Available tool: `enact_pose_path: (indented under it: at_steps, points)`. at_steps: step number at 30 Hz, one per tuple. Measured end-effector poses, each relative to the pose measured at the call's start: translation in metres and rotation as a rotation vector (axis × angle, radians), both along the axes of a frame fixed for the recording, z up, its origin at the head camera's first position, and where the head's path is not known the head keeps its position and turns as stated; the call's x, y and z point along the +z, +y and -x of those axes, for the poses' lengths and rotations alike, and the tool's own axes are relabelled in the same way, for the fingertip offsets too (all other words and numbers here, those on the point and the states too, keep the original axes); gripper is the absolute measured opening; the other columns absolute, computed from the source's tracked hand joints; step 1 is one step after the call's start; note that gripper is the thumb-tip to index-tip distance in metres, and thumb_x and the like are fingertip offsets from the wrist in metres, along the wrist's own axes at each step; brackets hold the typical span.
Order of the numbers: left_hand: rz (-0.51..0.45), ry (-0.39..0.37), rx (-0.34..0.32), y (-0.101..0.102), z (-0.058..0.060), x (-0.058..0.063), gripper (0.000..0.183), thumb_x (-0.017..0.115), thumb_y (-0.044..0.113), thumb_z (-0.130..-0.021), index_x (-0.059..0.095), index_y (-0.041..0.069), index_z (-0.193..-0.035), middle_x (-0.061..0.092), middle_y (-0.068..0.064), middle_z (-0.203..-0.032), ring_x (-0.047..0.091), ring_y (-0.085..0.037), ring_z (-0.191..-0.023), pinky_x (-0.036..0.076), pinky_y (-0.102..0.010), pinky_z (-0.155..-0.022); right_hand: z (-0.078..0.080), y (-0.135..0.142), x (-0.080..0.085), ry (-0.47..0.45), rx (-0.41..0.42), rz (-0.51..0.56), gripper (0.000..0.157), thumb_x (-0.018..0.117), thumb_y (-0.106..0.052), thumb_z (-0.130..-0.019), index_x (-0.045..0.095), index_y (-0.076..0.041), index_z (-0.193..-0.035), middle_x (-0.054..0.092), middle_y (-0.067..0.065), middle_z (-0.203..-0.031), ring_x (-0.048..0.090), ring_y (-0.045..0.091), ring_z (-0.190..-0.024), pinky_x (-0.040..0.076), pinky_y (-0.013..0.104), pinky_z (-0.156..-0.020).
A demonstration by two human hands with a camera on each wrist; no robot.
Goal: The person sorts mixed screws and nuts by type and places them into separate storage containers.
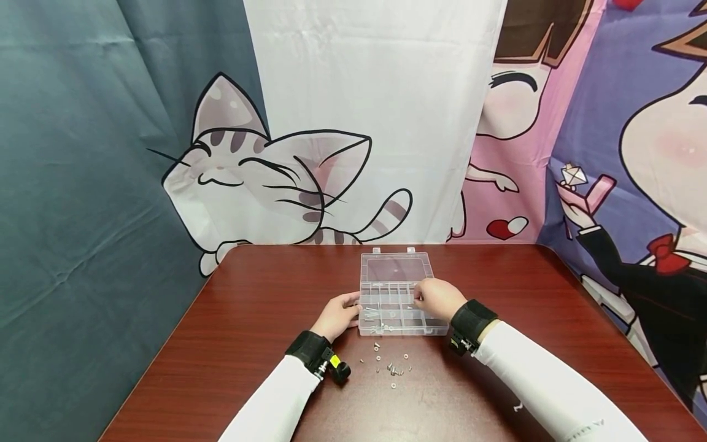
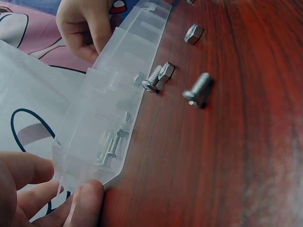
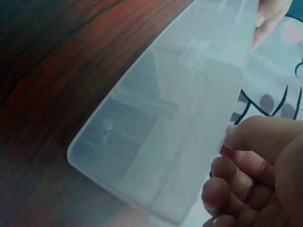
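Note:
A clear plastic compartment box [image 1: 403,331] lies on the table with its lid [image 1: 396,269] raised at the back. My left hand [image 1: 334,316] holds the box's left front corner between thumb [image 2: 89,204] and fingers. Bent over the right-hand compartments is my right hand [image 1: 440,299], its fingers [image 3: 216,191] curled; the box wall hides the thumb and index tips, so I cannot tell what they hold. Long screws [image 2: 112,144] lie in the front left compartment. In front of the box, a short screw [image 2: 200,89], a hex nut [image 2: 193,34] and several other small pieces are scattered.
The red-brown wooden table [image 1: 265,279] extends on both sides of the box. White washers [image 1: 393,386] lie nearest the front. Behind the table hangs a printed cloth [image 1: 375,73] with cartoon figures.

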State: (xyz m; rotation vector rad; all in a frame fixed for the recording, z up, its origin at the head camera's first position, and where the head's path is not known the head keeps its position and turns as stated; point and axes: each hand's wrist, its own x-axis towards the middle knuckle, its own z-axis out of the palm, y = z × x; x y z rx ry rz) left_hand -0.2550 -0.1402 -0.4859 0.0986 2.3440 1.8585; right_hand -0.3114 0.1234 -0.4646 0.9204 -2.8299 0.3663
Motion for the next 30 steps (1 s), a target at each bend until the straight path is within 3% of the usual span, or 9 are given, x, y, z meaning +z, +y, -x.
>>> enact_pose_path:
  at_steps: [7,20,30]
  points:
    - [0.013,-0.001,0.018,-0.004,0.013,-0.02,0.046,0.056,0.009,-0.1,0.048,-0.001,-0.144,0.055,-0.022,-0.137,0.063,-0.029,-0.112,0.06,-0.035,-0.081,0.002,0.0,-0.001,-0.012,0.0,-0.014,0.016,0.072,-0.01,-0.084,0.07,-0.016,-0.069,0.059,-0.006,-0.066,0.047,0.01,-0.059,0.045,0.029,-0.056]
    - [0.021,0.001,0.016,-0.004,0.014,-0.023,0.045,0.056,0.008,-0.1,0.05,0.0,-0.144,0.056,-0.022,-0.137,0.064,-0.027,-0.111,0.06,-0.034,-0.081,-0.008,0.001,0.001,-0.011,-0.011,0.038,0.006,0.073,-0.014,-0.086,0.074,-0.013,-0.08,0.061,-0.005,-0.072,0.051,0.01,-0.064,0.049,0.031,-0.062]
    - [0.016,0.008,0.016,-0.003,0.013,-0.02,0.045,0.055,0.007,-0.1,0.049,0.0,-0.144,0.055,-0.022,-0.138,0.062,-0.03,-0.115,0.059,-0.036,-0.083,-0.043,0.002,0.004,0.042,0.012,0.095,0.006,0.075,-0.019,-0.086,0.07,-0.017,-0.083,0.051,-0.008,-0.069,0.045,0.007,-0.062,0.041,0.024,-0.054]
